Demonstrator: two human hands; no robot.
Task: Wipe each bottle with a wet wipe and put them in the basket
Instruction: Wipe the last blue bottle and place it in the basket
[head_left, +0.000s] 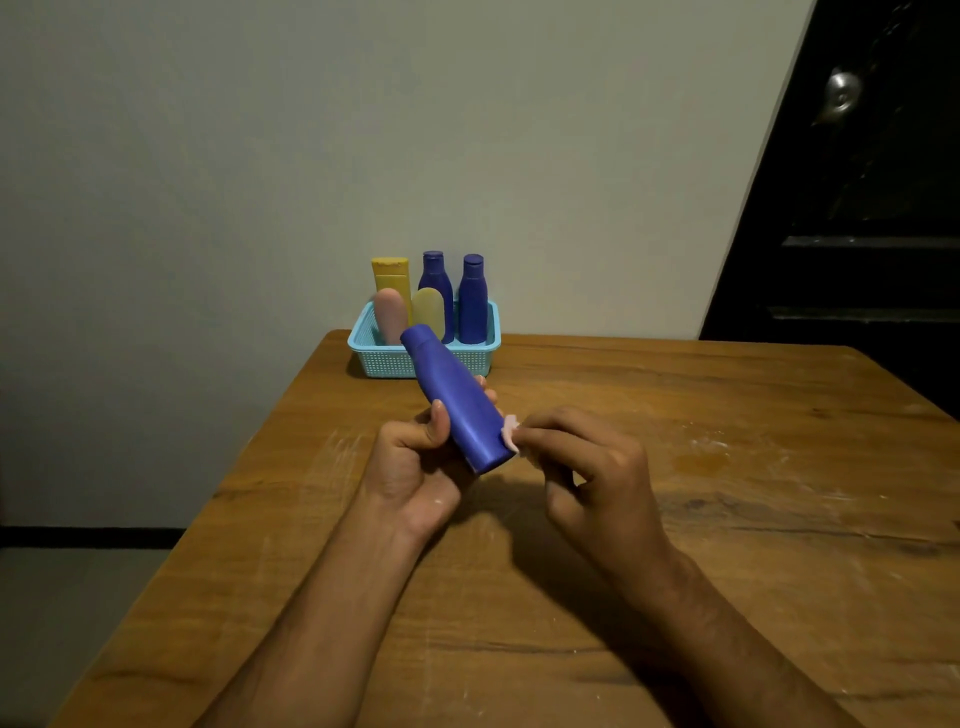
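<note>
I see a blue bottle (457, 400) held up in the air over the wooden table (727, 519), just in front of the basket. It tilts, with its cap pointing up and away toward the basket and its flat bottom pointing down toward me. The left hand (410, 467) holds the bottle from the left side; its thumb lies along the bottle's side and its fingers curl round behind it. The right hand (587, 467) pinches a small bit of pale wet wipe (510, 431) between its thumb and fingers and presses it against the right edge of the bottle, close to the bottom. The rest of that hand's fingers are bent. The light blue basket (384, 358) sits at the far edge of the table, close to the wall (260, 156). Inside it stand two more blue bottles (472, 301), side by side on the right. A yellow bottle (390, 278) stands at the back left. A pink bottle (390, 317) and a pale yellow bottle (429, 309) stand in front, with their round ends up. The table has pale scratch marks and a small orange stain on the right. A dark door (857, 208) with a round silver knob (842, 93) is on the far right.
</note>
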